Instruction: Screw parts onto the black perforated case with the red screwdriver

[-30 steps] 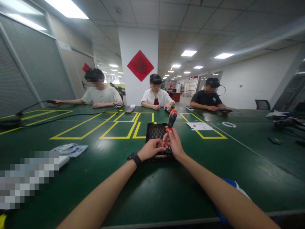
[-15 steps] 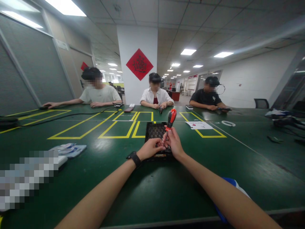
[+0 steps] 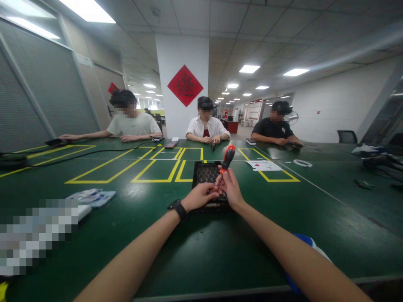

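My right hand [image 3: 230, 188] grips the shaft end of a red and black screwdriver [image 3: 227, 157], its handle pointing up and away. My left hand [image 3: 199, 196], a black watch on its wrist, is pinched at the screwdriver's tip; whatever is in that pinch is too small to make out. Both hands hover over the near edge of a black perforated tray [image 3: 206, 173] lying on the green table [image 3: 201, 243].
Three people sit across the table, hands resting on it. A black cable [image 3: 94, 153] runs across the left side. Yellow tape rectangles mark the tabletop. A paper sheet [image 3: 263, 166] and white tape ring [image 3: 302, 163] lie right. White and blue packets [image 3: 91, 197] sit left.
My hands have stayed over the tray; the screwdriver handle has tilted slightly. The person opposite in the middle has shifted their hands, and the view has moved a little.
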Action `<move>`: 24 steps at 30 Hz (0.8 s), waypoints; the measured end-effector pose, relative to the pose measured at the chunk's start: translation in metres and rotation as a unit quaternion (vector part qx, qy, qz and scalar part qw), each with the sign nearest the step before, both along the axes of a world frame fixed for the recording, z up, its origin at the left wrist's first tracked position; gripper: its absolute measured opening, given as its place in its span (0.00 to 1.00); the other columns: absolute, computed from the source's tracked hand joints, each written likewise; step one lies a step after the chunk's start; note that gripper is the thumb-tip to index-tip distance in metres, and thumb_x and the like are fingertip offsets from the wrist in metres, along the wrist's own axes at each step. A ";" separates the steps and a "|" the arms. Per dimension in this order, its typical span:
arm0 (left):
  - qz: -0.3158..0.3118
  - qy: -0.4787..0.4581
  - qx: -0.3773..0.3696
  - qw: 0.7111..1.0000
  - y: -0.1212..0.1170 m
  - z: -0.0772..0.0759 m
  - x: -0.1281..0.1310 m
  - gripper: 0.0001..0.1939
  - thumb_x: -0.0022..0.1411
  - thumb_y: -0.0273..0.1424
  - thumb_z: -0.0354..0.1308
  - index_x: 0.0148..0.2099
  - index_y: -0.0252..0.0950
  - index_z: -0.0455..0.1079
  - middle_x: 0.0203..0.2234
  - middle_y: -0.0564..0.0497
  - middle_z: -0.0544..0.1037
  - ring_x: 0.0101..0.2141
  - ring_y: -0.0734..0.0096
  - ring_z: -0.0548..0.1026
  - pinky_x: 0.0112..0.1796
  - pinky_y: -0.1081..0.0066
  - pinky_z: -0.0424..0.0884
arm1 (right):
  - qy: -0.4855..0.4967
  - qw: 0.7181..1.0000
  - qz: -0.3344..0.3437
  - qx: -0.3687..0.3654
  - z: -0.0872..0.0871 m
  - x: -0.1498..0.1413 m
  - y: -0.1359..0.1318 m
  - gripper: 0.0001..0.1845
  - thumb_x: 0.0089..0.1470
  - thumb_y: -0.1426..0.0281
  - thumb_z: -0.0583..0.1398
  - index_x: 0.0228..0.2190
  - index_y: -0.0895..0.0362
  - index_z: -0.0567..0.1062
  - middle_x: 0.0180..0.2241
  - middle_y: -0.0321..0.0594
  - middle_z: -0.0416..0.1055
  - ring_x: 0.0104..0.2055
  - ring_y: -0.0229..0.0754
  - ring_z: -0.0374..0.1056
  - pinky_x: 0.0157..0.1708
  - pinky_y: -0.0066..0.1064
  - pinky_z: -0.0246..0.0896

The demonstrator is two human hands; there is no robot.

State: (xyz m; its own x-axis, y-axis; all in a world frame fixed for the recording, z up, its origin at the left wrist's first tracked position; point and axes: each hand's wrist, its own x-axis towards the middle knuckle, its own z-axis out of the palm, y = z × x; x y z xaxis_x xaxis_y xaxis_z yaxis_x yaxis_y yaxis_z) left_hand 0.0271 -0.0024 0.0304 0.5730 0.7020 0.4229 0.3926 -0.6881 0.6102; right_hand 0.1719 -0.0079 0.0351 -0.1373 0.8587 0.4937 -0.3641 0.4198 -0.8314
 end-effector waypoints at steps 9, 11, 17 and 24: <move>0.046 0.017 0.026 0.998 0.006 -0.008 -0.001 0.12 0.55 0.37 0.54 0.32 0.32 0.68 0.24 0.53 0.72 0.26 0.74 0.67 0.30 0.75 0.61 | -0.001 1.000 0.009 -0.005 0.001 -0.001 -0.001 0.20 0.55 0.57 0.49 0.47 0.52 0.61 0.23 0.33 0.66 0.20 0.33 0.64 0.14 0.20 0.54; 0.025 0.006 0.034 0.999 0.004 -0.005 -0.001 0.11 0.57 0.35 0.53 0.34 0.32 0.69 0.27 0.51 0.74 0.29 0.72 0.69 0.32 0.75 0.62 | 0.001 1.000 0.009 -0.006 0.000 -0.001 0.000 0.20 0.55 0.57 0.48 0.47 0.52 0.62 0.22 0.33 0.66 0.21 0.33 0.64 0.14 0.20 0.54; -0.044 -0.009 -0.007 0.999 -0.001 0.003 0.000 0.12 0.60 0.31 0.48 0.38 0.33 0.71 0.33 0.50 0.76 0.34 0.71 0.71 0.37 0.74 0.64 | -0.009 1.000 0.008 -0.008 0.000 0.000 0.000 0.20 0.55 0.58 0.50 0.47 0.52 0.61 0.22 0.33 0.66 0.20 0.33 0.63 0.13 0.19 0.52; 0.033 -0.015 -0.006 0.999 0.001 -0.003 0.000 0.13 0.52 0.37 0.57 0.33 0.31 0.71 0.25 0.52 0.73 0.26 0.73 0.68 0.30 0.75 0.63 | -0.005 1.000 -0.011 -0.001 0.001 0.000 -0.001 0.20 0.54 0.58 0.51 0.47 0.52 0.61 0.23 0.32 0.66 0.20 0.32 0.63 0.14 0.19 0.54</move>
State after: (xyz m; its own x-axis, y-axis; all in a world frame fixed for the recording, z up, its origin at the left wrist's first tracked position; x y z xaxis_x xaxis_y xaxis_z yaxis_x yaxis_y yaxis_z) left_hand 0.0269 -0.0010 0.0276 0.5128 0.7433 0.4296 0.4189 -0.6534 0.6305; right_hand 0.1715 -0.0093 0.0366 -0.1240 0.8625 0.4907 -0.3469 0.4256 -0.8358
